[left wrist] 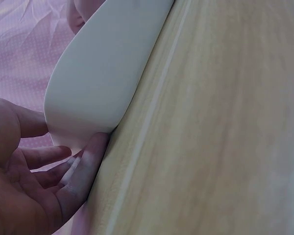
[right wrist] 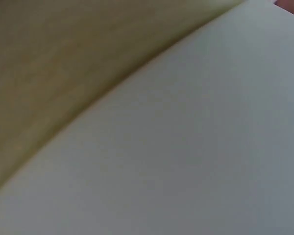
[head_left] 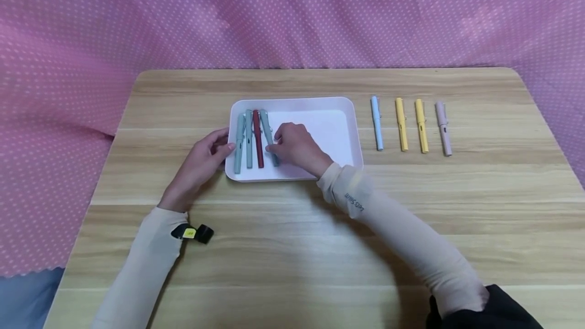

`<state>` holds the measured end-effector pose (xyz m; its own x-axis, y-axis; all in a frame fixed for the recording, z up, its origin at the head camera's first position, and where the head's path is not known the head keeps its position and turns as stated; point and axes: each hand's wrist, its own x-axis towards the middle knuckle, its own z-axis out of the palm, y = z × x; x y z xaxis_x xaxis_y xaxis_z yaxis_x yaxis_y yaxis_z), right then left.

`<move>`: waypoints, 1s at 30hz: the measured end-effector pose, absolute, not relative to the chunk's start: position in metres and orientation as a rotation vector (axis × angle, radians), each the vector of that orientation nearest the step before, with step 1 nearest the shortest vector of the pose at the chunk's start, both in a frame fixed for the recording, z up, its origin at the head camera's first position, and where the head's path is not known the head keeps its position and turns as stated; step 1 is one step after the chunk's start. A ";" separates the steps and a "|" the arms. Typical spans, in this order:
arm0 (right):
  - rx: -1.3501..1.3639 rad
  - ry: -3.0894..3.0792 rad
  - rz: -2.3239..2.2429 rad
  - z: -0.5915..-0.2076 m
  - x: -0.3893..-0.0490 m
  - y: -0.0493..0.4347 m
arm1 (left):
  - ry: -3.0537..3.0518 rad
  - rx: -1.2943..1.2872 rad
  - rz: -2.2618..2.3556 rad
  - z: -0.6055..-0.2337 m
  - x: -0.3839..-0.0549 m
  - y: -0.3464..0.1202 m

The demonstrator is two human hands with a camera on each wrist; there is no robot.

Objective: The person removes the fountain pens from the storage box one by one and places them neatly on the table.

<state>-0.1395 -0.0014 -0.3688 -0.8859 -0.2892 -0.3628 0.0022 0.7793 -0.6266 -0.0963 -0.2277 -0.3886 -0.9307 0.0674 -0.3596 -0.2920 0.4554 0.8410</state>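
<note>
Inside tray [head_left: 335,131], rightmost green pen [head_left: 267,130], pinched under right hand [head_left: 299,147] (left hand [head_left: 201,160] gripping tray)

My head camera looks forward and down from above the near side of the table [head_left: 256,253], far enough back to frame the left hand [head_left: 196,161], the right hand [head_left: 299,146] and the whole tray [head_left: 326,128]. I get the left wrist view low, tilted and close to the tray's outside, while my right wrist view sits so near that tray fills most of it; all three share tray and table.
</note>
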 end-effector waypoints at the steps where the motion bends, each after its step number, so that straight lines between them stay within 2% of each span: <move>1: -0.208 2.535 -0.885 -0.370 -0.140 -0.002 | 2.365 -0.193 1.471 -0.389 -0.096 -0.228; 30: -0.181 2.498 -0.871 -0.369 -0.146 -0.003 | 2.341 -0.215 1.490 -0.388 -0.097 -0.229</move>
